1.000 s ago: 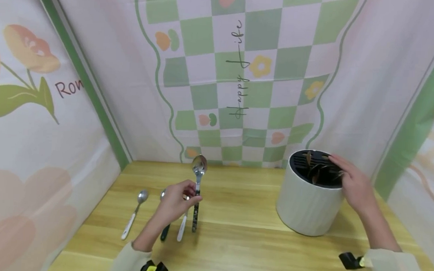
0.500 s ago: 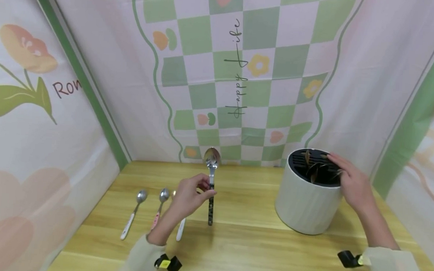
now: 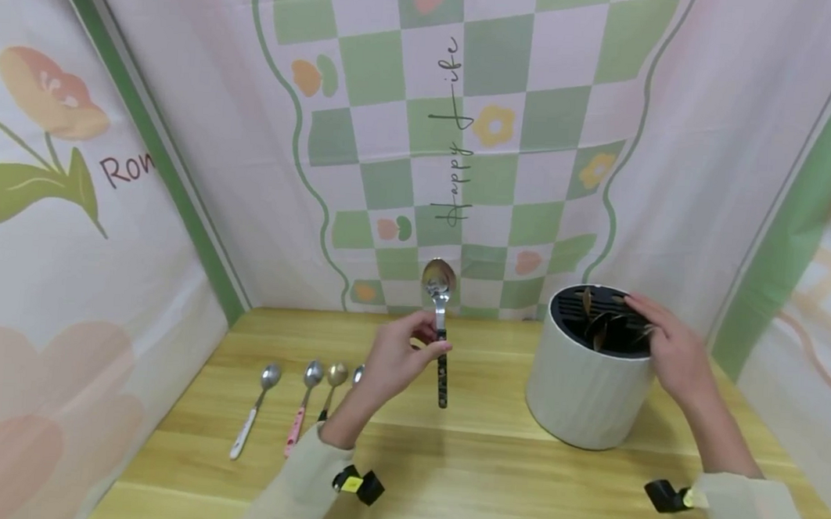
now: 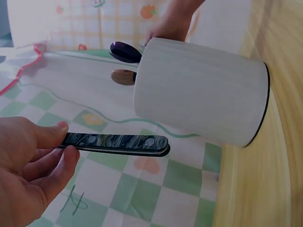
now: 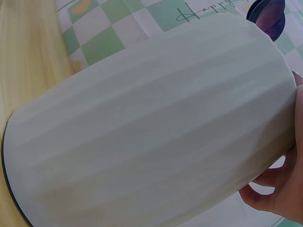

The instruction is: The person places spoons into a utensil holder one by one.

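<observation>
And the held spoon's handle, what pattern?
The handle is dark with pale marbling, clearest in the left wrist view.

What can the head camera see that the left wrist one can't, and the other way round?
Only the head view: four metal spoons lying down, the silver bowl of the held black-handled spoon, and the black slotted top of the ribbed white cylindrical container.

Only the left wrist view: the thin black rim round the container's bottom.

Both: the left hand pinching the spoon's handle, the right hand touching the container, the light wooden table, and the green-and-white checked cloth.
</observation>
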`<state>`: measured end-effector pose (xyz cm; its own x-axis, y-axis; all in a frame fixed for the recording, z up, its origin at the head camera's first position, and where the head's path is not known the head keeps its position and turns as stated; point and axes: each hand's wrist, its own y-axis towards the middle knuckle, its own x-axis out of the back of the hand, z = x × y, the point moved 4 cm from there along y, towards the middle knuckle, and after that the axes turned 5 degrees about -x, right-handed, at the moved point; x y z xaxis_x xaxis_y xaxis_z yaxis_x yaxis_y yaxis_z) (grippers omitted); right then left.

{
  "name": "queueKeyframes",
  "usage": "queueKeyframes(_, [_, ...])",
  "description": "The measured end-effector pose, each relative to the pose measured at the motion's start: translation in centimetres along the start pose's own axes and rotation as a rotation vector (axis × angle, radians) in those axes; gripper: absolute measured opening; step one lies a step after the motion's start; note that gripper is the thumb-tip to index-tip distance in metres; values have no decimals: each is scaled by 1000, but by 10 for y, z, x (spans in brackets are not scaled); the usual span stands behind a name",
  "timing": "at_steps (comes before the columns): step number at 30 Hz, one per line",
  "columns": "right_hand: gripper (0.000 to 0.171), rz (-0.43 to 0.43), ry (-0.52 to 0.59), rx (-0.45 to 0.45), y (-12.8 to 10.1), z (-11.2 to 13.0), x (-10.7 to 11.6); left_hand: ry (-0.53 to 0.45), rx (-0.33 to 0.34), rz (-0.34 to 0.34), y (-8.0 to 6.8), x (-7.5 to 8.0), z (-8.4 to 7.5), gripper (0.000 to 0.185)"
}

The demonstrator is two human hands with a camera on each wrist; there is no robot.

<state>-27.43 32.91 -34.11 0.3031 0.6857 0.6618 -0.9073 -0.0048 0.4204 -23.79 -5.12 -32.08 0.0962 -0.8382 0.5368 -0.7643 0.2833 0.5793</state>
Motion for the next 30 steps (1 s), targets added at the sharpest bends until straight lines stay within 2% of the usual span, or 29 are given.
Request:
queueKeyframes(11, [51,-21,-3,27,1,-2,-1,-17,-63,-4,32,-24,-22,21])
queueKeyframes(17, [52,3,3,5,0,-1,0,3,-96,-10,51,-36,-35,23])
queueKeyframes(22, [53,10,-4,-11,-1,0,0,29,-104,12,66,-44,-46,21])
queueKeyframes(30, [53,4,-9,-9,-1,1,0,38,-217,-36,88,-52,-66,22])
